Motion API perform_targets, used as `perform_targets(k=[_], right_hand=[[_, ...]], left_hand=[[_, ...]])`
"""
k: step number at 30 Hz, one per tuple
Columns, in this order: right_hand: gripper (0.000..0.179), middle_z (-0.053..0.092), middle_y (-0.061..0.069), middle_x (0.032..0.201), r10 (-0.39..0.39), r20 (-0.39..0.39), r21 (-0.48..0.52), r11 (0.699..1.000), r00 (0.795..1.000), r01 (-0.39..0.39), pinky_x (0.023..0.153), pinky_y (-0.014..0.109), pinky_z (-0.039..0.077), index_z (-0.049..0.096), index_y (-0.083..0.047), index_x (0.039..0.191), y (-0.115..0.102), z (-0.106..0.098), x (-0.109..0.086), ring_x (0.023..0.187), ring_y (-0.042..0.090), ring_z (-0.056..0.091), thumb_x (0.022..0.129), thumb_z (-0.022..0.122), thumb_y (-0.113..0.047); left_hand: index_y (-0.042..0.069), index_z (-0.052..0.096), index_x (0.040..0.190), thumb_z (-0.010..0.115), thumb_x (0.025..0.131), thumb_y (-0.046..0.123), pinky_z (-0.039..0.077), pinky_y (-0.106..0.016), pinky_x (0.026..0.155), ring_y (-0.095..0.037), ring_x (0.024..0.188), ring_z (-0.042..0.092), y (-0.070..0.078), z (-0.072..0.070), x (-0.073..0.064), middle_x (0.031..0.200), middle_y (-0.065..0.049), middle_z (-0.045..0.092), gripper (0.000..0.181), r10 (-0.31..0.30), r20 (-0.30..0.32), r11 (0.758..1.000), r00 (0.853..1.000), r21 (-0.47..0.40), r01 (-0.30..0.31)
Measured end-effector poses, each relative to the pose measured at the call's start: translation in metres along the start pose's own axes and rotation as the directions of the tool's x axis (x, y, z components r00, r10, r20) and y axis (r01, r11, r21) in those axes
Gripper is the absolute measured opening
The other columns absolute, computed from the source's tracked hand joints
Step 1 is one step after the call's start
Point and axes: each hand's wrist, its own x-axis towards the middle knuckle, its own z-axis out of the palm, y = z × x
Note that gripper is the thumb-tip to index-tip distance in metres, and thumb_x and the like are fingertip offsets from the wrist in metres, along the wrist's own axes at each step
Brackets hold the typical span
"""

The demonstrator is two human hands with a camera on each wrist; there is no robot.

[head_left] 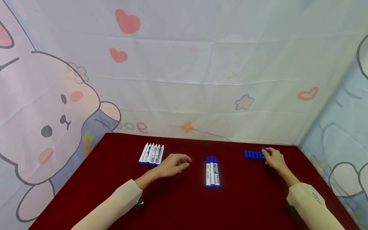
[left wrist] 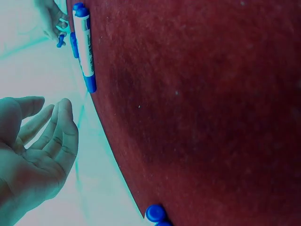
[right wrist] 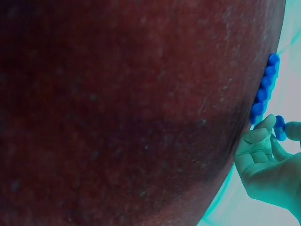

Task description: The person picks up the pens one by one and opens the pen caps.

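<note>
My right hand [head_left: 274, 158] pinches a blue marker cap [right wrist: 279, 128] between thumb and fingertips, at the right end of a row of blue caps [head_left: 253, 155]. In the right wrist view the pinched cap is apart from the row and raised a little. My left hand [head_left: 172, 165] holds nothing, its fingers loosely bent, between two groups of markers. Close to its left lies a row of several uncapped whiteboard markers [head_left: 150, 154], white tips pointing away. Right of it, three capped markers [head_left: 212, 172] lie side by side, blue caps at the far end.
A dark red cloth [head_left: 184, 207] covers the table. Behind and at both sides hangs a pale curtain [head_left: 184, 80] printed with a rabbit, hearts and stars, meeting the table's far edge.
</note>
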Motion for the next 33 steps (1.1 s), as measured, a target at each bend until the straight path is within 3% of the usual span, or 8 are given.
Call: perform_targets(k=[3,10,21,27,33], right_hand=[[0.058,0.067,0.036,0.111,0.039,0.011,-0.002,0.999,0.999,-0.039,0.053,0.026,0.049,0.039,0.021,0.142,0.005,-0.002,0.001,0.063,0.010,0.060,0.111,0.039,-0.028],[0.055,0.069,0.030,0.102,0.094,0.081,0.003,0.996,0.992,-0.095,0.055,0.027,0.049,0.042,0.020,0.141,0.012,-0.002,0.001,0.064,0.012,0.059,0.109,0.042,-0.025],[0.055,0.070,0.015,0.087,0.100,0.034,0.012,0.995,0.994,-0.100,0.053,0.026,0.049,0.046,0.019,0.138,0.023,0.003,0.011,0.061,0.010,0.058,0.106,0.047,-0.026],[0.055,0.063,0.005,0.073,0.110,0.030,-0.006,0.994,0.993,-0.110,0.054,0.027,0.049,0.047,0.019,0.137,0.021,0.002,0.010,0.061,0.011,0.056,0.105,0.048,-0.026],[0.055,0.063,0.006,0.076,0.136,0.026,-0.030,0.990,0.990,-0.135,0.056,0.027,0.050,0.046,0.017,0.138,0.018,0.004,0.009,0.063,0.010,0.057,0.106,0.046,-0.028]], left_hand=[[-0.003,0.066,0.123,0.060,0.102,0.009,0.050,-0.019,0.058,-0.018,0.063,0.064,0.000,0.004,0.001,0.099,-0.021,0.072,0.025,-0.007,0.019,1.000,1.000,0.003,0.007],[-0.004,0.065,0.125,0.059,0.103,0.010,0.052,-0.019,0.059,-0.022,0.065,0.066,-0.002,0.016,0.007,0.100,-0.020,0.072,0.027,-0.009,0.065,1.000,0.998,-0.006,0.009],[-0.004,0.063,0.127,0.062,0.101,0.012,0.052,-0.018,0.059,-0.006,0.060,0.062,0.000,0.035,0.026,0.094,-0.014,0.073,0.030,-0.037,0.083,0.996,0.996,0.079,0.031],[-0.002,0.063,0.126,0.067,0.098,0.016,0.049,-0.017,0.059,-0.001,0.060,0.057,0.005,0.047,0.037,0.087,-0.008,0.072,0.033,-0.040,0.088,0.993,0.995,0.111,0.030],[-0.004,0.063,0.122,0.069,0.096,0.012,0.046,-0.015,0.054,-0.001,0.057,0.053,0.007,0.061,0.043,0.083,-0.009,0.071,0.032,-0.072,0.055,0.993,0.996,0.095,0.067]])
